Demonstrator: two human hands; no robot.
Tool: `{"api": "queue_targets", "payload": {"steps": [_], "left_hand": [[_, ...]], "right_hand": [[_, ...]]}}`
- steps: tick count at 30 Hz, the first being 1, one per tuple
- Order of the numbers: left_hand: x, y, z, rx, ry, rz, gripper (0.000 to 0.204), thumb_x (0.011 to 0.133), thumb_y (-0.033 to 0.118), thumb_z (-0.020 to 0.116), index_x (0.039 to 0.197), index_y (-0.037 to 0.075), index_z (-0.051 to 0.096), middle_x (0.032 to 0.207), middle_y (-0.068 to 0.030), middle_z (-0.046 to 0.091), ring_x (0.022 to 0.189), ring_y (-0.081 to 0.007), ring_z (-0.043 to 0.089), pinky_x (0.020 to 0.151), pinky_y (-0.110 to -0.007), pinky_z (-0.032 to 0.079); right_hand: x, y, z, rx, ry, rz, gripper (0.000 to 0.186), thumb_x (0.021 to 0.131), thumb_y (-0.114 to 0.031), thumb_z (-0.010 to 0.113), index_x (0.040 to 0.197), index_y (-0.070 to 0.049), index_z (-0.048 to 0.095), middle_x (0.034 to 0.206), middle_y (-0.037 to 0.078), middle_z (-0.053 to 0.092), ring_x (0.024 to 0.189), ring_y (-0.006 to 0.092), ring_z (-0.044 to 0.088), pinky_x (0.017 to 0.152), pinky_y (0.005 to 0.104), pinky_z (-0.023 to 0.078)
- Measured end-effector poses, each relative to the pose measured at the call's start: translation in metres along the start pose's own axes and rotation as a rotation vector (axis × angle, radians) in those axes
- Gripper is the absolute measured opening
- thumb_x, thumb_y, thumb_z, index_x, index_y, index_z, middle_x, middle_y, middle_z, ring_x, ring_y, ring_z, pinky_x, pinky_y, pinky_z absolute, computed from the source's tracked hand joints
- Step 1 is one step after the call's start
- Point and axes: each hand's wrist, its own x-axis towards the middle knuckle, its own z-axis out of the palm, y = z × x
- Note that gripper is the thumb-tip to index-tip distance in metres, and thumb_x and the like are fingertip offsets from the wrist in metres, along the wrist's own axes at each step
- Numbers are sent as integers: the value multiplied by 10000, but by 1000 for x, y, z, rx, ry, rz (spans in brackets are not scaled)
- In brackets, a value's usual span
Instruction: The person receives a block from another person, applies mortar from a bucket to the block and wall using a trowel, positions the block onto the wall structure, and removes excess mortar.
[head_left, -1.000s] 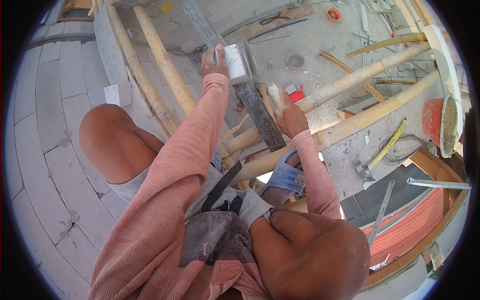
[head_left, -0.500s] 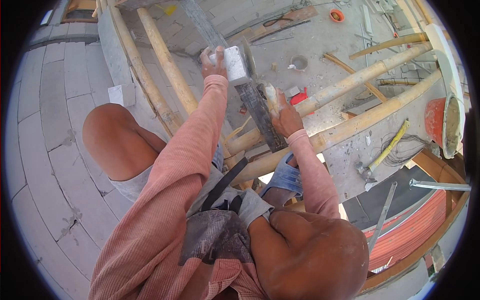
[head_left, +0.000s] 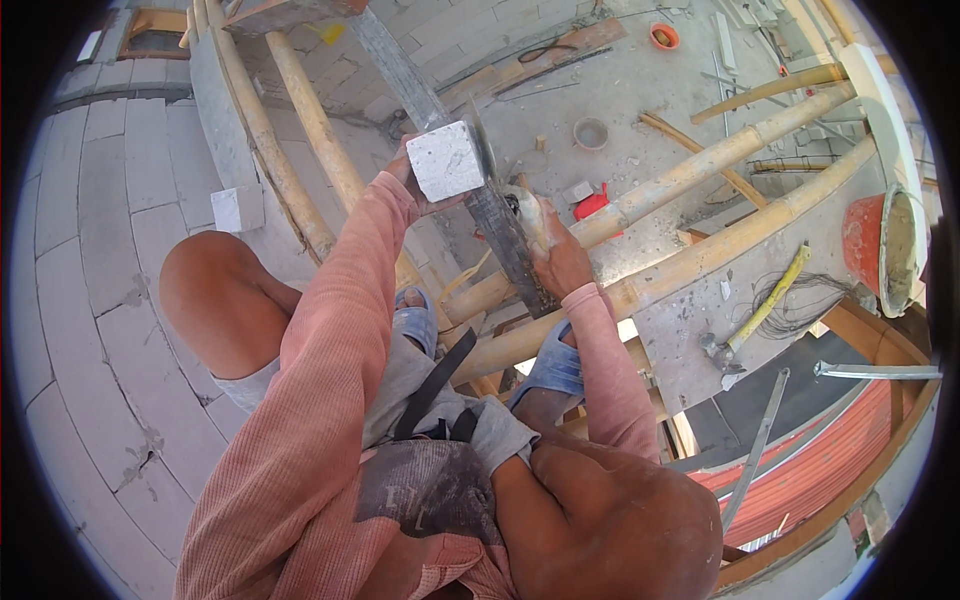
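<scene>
A white, porous-looking block [head_left: 445,162] rests in my left hand [head_left: 402,165], its square face turned up toward me. My fingers wrap its left side and underside and are partly hidden by it. Around the pale body of an angle grinder [head_left: 528,214] closes my right hand [head_left: 566,258]. The grinder's thin disc [head_left: 483,138] stands edge-on along the block's right side; whether it touches cannot be made out. Below both hands, a dark, worn plank [head_left: 512,245] slants across the bamboo.
Thick bamboo poles [head_left: 745,155] cross at right, with more at left. A yellow-handled hammer [head_left: 770,305] lies by coiled wire on a board, near an orange bucket [head_left: 868,240]. A small cut block [head_left: 238,208] sits on the block wall [head_left: 90,270] at left. Below are a round grey container [head_left: 590,133] and a red item [head_left: 592,203].
My left hand has shifted from on top of the block to its left side and underside, turning the block's square face up. The grinder stays in my right hand, moved slightly.
</scene>
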Motion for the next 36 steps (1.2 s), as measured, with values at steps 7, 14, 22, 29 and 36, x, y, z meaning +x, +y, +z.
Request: {"api": "queue_targets", "payload": {"steps": [7, 14, 22, 29, 36], "left_hand": [[5, 12, 20, 270, 85, 356, 935, 724, 233, 751, 1514, 109, 267, 1419, -161, 454, 1309, -333, 478, 1026, -514, 455], [30, 30, -1, 913, 312, 795, 1126, 532, 116, 861, 1469, 96, 237, 1410, -204, 374, 1296, -366, 446, 1138, -450, 375], [18, 19, -23, 1268, 248, 881, 1119, 517, 157, 883, 1446, 111, 261, 1414, -190, 351, 1340, -356, 392, 1177, -438, 315], [8, 15, -37, 1338, 192, 819, 1195, 492, 123, 927, 1476, 92, 250, 1418, -191, 366, 1368, -349, 375, 1189, -443, 295], [1, -6, -11, 1346, 427, 801, 1268, 486, 100, 951, 1521, 113, 219, 1492, -133, 317, 1348, -288, 400, 1208, -414, 275]], "right_hand": [[-4, -3, -32, 331, 230, 168, 626, 883, -209, 674, 1418, -29, 404, 1195, 275, 621, 1082, 420, 627, 919, 441, 491], [-4, -38, -61, 384, 275, 120, 527, 909, -299, 682, 1290, 15, 497, 1062, 241, 658, 956, 385, 657, 839, 427, 509], [-5, -51, -67, 369, 177, 130, 535, 932, -361, 677, 1286, 11, 529, 1080, 191, 667, 972, 295, 644, 870, 388, 498], [-1, -62, -42, 263, 127, 8, 566, 961, -384, 631, 1331, 17, 478, 1117, 252, 654, 1013, 399, 651, 869, 426, 503], [0, -62, -42, 164, 132, -56, 547, 967, -340, 618, 1334, 22, 436, 1074, 338, 638, 1010, 507, 619, 837, 508, 502]]}}
